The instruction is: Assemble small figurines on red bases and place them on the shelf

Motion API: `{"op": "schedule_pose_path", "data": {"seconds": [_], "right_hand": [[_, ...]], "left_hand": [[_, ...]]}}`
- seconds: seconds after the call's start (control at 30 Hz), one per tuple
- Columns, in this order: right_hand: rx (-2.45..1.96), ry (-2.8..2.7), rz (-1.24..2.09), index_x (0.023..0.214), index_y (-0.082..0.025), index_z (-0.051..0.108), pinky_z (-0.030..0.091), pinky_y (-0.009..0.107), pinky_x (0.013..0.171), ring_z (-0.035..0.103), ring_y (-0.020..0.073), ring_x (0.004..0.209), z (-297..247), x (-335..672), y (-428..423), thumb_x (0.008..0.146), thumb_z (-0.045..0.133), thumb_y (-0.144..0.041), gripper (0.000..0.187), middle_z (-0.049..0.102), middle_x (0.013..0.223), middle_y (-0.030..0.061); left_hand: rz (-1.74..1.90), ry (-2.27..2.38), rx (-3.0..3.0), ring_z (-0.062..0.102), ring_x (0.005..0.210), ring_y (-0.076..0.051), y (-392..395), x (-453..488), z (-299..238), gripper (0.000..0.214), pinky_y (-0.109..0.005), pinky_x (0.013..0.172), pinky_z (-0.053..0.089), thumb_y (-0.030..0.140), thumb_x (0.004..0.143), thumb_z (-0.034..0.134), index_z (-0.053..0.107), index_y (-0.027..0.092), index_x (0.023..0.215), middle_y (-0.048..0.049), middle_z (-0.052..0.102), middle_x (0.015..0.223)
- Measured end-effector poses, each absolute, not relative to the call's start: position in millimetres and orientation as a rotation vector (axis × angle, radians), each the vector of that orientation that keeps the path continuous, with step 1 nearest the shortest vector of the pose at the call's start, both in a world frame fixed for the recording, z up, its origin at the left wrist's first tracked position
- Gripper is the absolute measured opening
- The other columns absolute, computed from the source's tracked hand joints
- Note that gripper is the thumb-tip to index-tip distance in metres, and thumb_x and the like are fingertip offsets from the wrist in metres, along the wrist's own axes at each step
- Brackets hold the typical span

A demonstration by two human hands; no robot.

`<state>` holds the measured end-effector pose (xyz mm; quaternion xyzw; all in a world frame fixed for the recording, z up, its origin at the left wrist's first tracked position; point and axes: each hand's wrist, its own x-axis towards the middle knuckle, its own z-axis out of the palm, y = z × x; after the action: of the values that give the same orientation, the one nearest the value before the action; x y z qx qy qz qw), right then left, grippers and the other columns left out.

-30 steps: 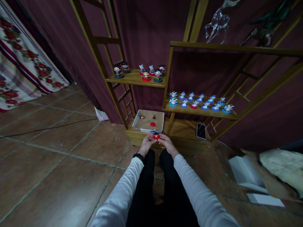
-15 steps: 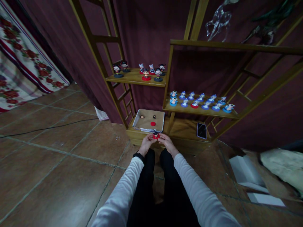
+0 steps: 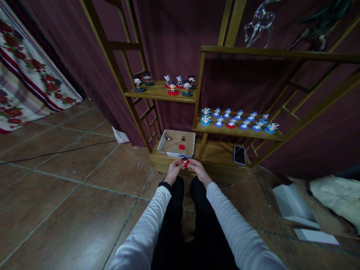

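Between my two hands is a small figurine with a dark top and a red base. My left hand pinches it from the left, and my right hand grips it from the right. Just beyond my fingers, an open cardboard tray rests on the low wooden cabinet. Inside it lie a round red base, a small figurine head and a small dark piece. The fingertips partly cover the held figurine.
Several dark-haired figurines stand on the upper left shelf. Several blue and purple figurines line the right shelf. A phone lies on the cabinet. A clear horse ornament stands above. White boxes lie on the tiled floor.
The figurine between my hands seems slightly tilted compared with before. Both hands stay in nearly the same place, and the view has shifted very slightly.
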<state>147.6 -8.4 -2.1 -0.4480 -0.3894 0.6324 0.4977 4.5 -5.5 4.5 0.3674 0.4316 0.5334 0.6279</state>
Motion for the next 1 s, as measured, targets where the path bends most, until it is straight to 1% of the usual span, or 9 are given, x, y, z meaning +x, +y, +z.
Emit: {"op": "schedule_pose_path", "data": {"seconds": [0.2, 0.37, 0.57, 0.7, 0.87, 1.0], "right_hand": [[-1.083, -0.947, 1.531, 0.099, -0.02, 0.064, 0.044, 0.025, 0.063, 0.059, 0.0124, 0.068, -2.4, 147.4, -8.8, 0.059, 0.071, -0.032, 0.042, 0.068, 0.086, 0.0039], [-1.104, -0.962, 1.514, 0.095, -0.021, 0.065, 0.045, 0.024, 0.062, 0.059, 0.0124, 0.068, -2.4, 146.5, -8.2, 0.059, 0.071, -0.035, 0.039, 0.068, 0.089, 0.0038], [-1.094, -1.008, 1.516, 0.098, -0.022, 0.063, 0.045, 0.025, 0.062, 0.06, 0.0133, 0.071, -4.7, 146.4, -6.3, 0.059, 0.072, -0.036, 0.042, 0.068, 0.093, 0.0036], [-1.091, -1.014, 1.516, 0.1, -0.023, 0.062, 0.044, 0.025, 0.063, 0.061, 0.0143, 0.073, -7.4, 146.1, -5.3, 0.06, 0.072, -0.035, 0.043, 0.067, 0.095, 0.0035], [-1.1, -1.026, 1.504, 0.099, -0.023, 0.062, 0.044, 0.026, 0.065, 0.06, 0.0143, 0.073, -10.3, 145.6, -4.7, 0.06, 0.072, -0.034, 0.042, 0.067, 0.093, 0.0028], [-1.113, -1.042, 1.491, 0.096, -0.022, 0.063, 0.043, 0.025, 0.063, 0.059, 0.0136, 0.072, -10.9, 144.5, -5.4, 0.061, 0.071, -0.035, 0.039, 0.067, 0.091, 0.0028]], "left_hand": [[1.241, 1.015, 0.848, 0.057, 0.062, -0.012, -5.5, 5.6, 3.2, 0.037, -0.026, 0.065, 0.045, 0.028, 0.049, 0.08, 0.062, 0.015, 0.079, -0.0009, 0.064, 0.067], [1.26, 1.026, 0.852, 0.057, 0.063, -0.012, -5.5, 6.4, 4.2, 0.036, -0.025, 0.063, 0.045, 0.028, 0.048, 0.08, 0.062, 0.014, 0.076, -0.0018, 0.065, 0.07], [1.232, 1.005, 0.872, 0.058, 0.066, -0.013, -7.2, 5.9, 7.4, 0.04, -0.026, 0.066, 0.045, 0.026, 0.048, 0.08, 0.063, 0.014, 0.082, -0.0035, 0.066, 0.074], [1.249, 1.007, 0.872, 0.058, 0.065, -0.012, -8.3, 5.9, 8.0, 0.038, -0.027, 0.067, 0.044, 0.023, 0.05, 0.079, 0.062, 0.014, 0.083, -0.0027, 0.066, 0.073], [1.253, 1.032, 0.903, 0.057, 0.065, -0.012, -6.7, 6.6, 4.7, 0.036, -0.026, 0.066, 0.044, 0.021, 0.051, 0.077, 0.062, 0.014, 0.083, -0.0023, 0.065, 0.073], [1.267, 1.037, 0.941, 0.058, 0.066, -0.013, -5.4, 6.6, 1.6, 0.034, -0.028, 0.07, 0.045, 0.021, 0.051, 0.077, 0.062, 0.015, 0.081, -0.0022, 0.066, 0.072]]}}
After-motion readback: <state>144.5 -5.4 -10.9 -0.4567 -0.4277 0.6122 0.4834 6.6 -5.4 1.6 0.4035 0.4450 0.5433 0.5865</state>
